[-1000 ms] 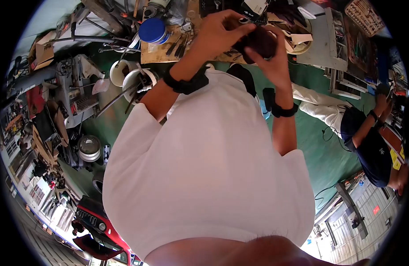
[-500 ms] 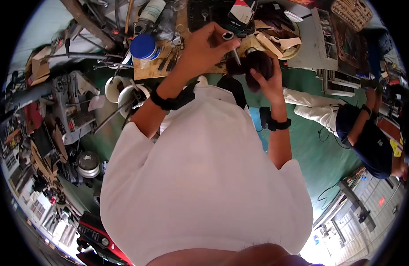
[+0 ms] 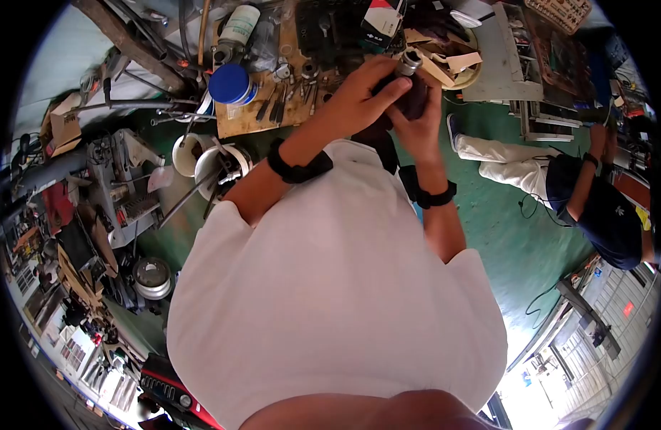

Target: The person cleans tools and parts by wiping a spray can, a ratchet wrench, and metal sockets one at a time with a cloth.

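Observation:
A metal socket tool (image 3: 411,60) stands up out of a dark maroon cloth (image 3: 412,104), its hollow end on top. My left hand (image 3: 370,93) is closed round the cloth and the tool from the left, thumb pressed across the front. From the right and below, my right hand (image 3: 421,125) wraps the same bundle. The shaft of the tool is hidden by the cloth and my fingers. Both hands are held in front of the workbench (image 3: 234,123).
On the bench are a blue-lidded tub (image 3: 229,84), several hand tools, a black-and-white box (image 3: 382,23) and a round container (image 3: 475,75) of cardboard scraps. White buckets (image 3: 201,165) stand below left. A person in dark clothing (image 3: 592,204) is at the right.
My left hand has moved right and brought the socket tool into the cloth in my right hand. Both hands now close round the bundle; before, they were apart.

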Available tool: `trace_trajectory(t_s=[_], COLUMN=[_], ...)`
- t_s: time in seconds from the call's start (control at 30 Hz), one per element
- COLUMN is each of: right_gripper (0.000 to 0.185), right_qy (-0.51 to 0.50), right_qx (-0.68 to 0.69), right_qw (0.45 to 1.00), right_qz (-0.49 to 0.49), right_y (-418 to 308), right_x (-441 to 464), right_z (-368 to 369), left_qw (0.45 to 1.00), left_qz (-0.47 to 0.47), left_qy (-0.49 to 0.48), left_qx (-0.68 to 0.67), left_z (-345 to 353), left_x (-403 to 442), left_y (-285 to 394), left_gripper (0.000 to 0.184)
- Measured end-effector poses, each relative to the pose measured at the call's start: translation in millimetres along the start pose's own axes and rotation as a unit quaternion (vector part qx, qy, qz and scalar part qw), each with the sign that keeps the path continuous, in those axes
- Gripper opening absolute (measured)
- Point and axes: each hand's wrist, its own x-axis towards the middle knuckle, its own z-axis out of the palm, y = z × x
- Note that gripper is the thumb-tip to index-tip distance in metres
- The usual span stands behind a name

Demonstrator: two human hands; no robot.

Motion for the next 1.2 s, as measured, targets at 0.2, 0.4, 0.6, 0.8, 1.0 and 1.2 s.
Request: trace_trajectory(t_s=[0.2, 0.4, 0.6, 0.8, 1.0, 1.2], right_gripper=[0.068, 0.062, 0.053, 0.057, 0.058, 0.051], right_qy=[-0.078, 0.099, -0.111, -0.221, -0.302, -0.214], right_qx=[-0.330, -0.079, -0.155, -0.169, -0.190, -0.264], right_qw=[0.941, 0.990, 0.980, 0.956, 0.921, 0.914], right_qz=[0.014, 0.055, 0.058, 0.089, 0.157, 0.223], right_y=[-7, 14, 7, 26, 46, 56], right_x=[1, 3, 16, 7, -5, -19], right_z=[6, -24, -25, -23, -40, -95], left_qw=[0.991, 0.980, 0.941, 0.907, 0.878, 0.886], left_qz=[-0.081, -0.120, -0.134, -0.203, -0.228, -0.269], left_qy=[0.052, -0.015, -0.188, -0.238, -0.308, -0.244], left_qx=[-0.095, 0.159, 0.248, 0.282, 0.288, 0.288], left_z=[-11, -29, -28, -31, -21, -35], left_x=[7, -1, -12, -9, -36, -44], left_y=[-18, -22, -32, -44, -72, -110], left_gripper=[0.023, 0.029, 0.034, 0.032, 0.049, 0.075])
